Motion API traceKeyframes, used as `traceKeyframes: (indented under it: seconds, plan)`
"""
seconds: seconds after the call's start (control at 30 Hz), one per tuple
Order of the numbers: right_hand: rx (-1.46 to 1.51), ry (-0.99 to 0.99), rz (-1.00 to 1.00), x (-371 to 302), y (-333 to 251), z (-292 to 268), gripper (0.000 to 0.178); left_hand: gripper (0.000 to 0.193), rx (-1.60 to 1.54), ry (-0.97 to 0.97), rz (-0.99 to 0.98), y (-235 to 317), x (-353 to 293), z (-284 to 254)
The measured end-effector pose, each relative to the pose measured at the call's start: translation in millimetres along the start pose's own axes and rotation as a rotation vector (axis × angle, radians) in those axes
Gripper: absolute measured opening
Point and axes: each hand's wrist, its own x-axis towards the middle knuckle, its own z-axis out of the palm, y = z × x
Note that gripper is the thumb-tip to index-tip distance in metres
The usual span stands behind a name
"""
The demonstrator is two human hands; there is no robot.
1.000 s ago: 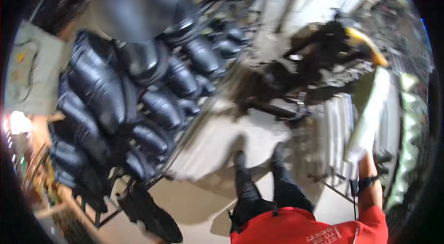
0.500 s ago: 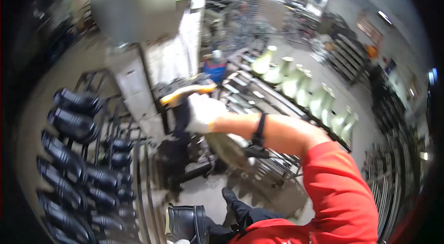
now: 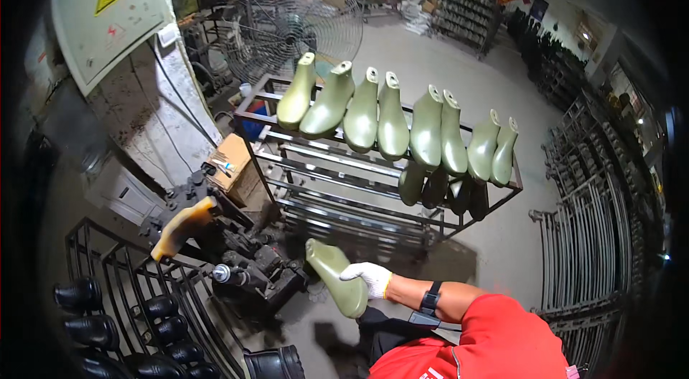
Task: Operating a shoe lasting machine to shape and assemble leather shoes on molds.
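My right hand [image 3: 371, 278], in a white glove, grips a green shoe last [image 3: 336, 280] on its right side, fingers closed round it. The last hangs tilted above the floor, its narrow ankle end up and its toe down toward me. Left of it stands a dark machine [image 3: 265, 271] with a metal spindle [image 3: 224, 273] and a worn yellow-orange curved piece [image 3: 183, 228] on top. A black boot [image 3: 276, 363] shows at the lower edge. My left hand is out of the picture.
Ahead is a metal rack [image 3: 287, 164] bearing a row of green shoe lasts [image 3: 393, 120]. Black boots [image 3: 90, 332] fill another rack at the left. A cardboard box [image 3: 240, 171], an electrical cabinet [image 3: 108, 13] and a large fan [image 3: 294, 27] stand beyond. Metal racks [image 3: 588, 250] line the right.
The view has swung to the right. My right hand, earlier at the machine's curved top piece, is now lower and nearer my body, with the shoe last plainly in its grip.
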Motion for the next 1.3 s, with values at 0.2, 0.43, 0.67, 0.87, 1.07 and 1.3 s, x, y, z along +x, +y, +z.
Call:
traceKeyframes:
  seconds: [0.2, 0.43, 0.67, 0.87, 1.07, 1.3]
  plan:
    - [0.459, -0.125, -0.38, 19.9, -74.6, -73.6, 0.051, 0.096, -0.026, 0.043, -0.071, 7.2, 0.3, 20.6]
    - [0.671, 0.22, -0.721, 80.9, -154.9, -139.4, 0.032, 0.085, 0.128, -0.191, -0.019, 19.9, 35.4, 47.2]
    - [0.499, 0.202, -0.463, 111.7, -88.1, -117.8, 0.025, 0.075, -0.324, -0.342, -0.005, -14.8, 88.3, 55.2]
    - [-0.667, 0.037, -0.643, -3.9, 12.6, 117.2, 0.107, 0.064, -0.857, -0.278, -0.296, -49.2, 123.1, 99.1]
    - [-1.187, 0.037, -0.979, -17.4, -50.9, 188.1, 0.111, 0.041, -0.248, -0.456, 0.13, -39.8, 98.7, 79.6]
    - [-1.123, -0.023, -0.843, 10.0, -51.5, 236.3, 0.107, 0.026, -0.184, -0.321, 0.257, -19.5, 85.8, 59.3]
